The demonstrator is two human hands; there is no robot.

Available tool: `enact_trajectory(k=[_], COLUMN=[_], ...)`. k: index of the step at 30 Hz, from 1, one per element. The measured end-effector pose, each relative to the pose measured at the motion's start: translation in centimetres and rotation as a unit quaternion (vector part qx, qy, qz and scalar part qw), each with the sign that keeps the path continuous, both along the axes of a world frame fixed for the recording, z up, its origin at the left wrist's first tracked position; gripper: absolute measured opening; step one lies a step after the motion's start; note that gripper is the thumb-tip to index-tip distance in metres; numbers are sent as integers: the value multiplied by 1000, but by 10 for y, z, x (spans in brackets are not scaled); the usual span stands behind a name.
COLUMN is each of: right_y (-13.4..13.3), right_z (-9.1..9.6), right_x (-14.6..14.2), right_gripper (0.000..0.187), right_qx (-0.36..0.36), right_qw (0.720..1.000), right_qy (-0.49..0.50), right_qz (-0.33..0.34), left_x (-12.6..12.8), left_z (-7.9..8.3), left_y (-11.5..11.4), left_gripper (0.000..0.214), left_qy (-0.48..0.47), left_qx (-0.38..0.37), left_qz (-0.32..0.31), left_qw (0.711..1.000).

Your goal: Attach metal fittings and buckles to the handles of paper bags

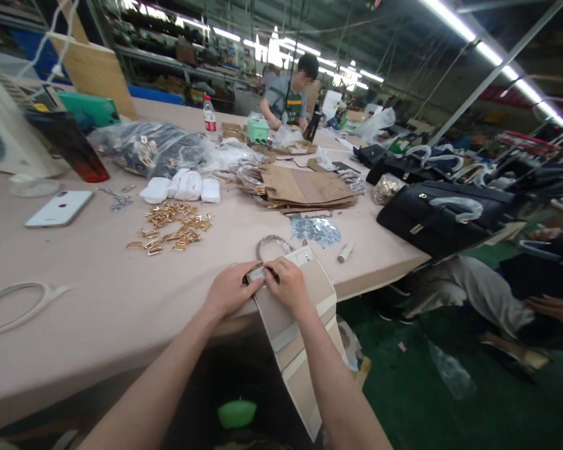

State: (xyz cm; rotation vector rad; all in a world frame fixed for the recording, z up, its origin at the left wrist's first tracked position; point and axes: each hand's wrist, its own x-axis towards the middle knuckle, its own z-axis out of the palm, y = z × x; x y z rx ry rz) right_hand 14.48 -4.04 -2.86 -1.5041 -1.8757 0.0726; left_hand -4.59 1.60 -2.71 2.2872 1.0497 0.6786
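A beige bag panel [312, 281] with pale edging hangs over the table's front edge, its lower flaps reaching down below the tabletop. My left hand [229, 287] grips its top left corner, thumb pressed near a small light-coloured strip. Close beside it, my right hand [287, 282] has its fingers bent and pinched on the same top edge. Exactly what lies between the fingertips is hidden. Just beyond my hands a curved bag handle [274, 240] rises from the panel. Gold metal fittings [181, 232] lie loose in a pile to the left, and small silver pieces [315, 230] lie behind.
Brown bag pieces [309, 186] are stacked behind, near white folded bundles [185, 186]. A phone [60, 208] and a loose handle [16, 306] lie left. Black handbags [443, 215] crowd the right edge. One person [288, 94] works across the table; another sits at right.
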Motion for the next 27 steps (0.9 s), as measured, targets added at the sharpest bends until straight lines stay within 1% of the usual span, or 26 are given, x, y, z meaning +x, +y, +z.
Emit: enact_trajectory(k=[4, 7, 13, 16, 19, 23, 27], right_y=[1, 0, 0, 0, 0, -1, -6], right_z=[-1, -1, 0, 0, 0, 3, 10], right_x=[1, 2, 3, 3, 3, 3, 1], right_gripper=[16, 16, 15, 14, 14, 15, 13], right_qx=[2, 1, 6, 9, 10, 13, 17], right_qw=[1000, 1000, 1000, 1000, 1000, 999, 992], right_qy=[-10, -10, -5, 3, 14, 43, 119], right_qz=[0, 1, 2, 4, 8, 19, 43], left_x=[5, 9, 11, 10, 8, 3, 1], left_z=[0, 0, 0, 0, -1, -3, 0], left_y=[2, 5, 15, 15, 11, 0, -15], left_gripper=[46, 44, 43, 42, 39, 37, 35], left_qy=[5, -3, -19, -26, -35, -24, -5], left_qx=[-48, -88, -133, -145, -120, -28, 56], left_qz=[26, 34, 16, 4, -10, -17, 1], left_qw=[998, 996, 991, 989, 992, 999, 998])
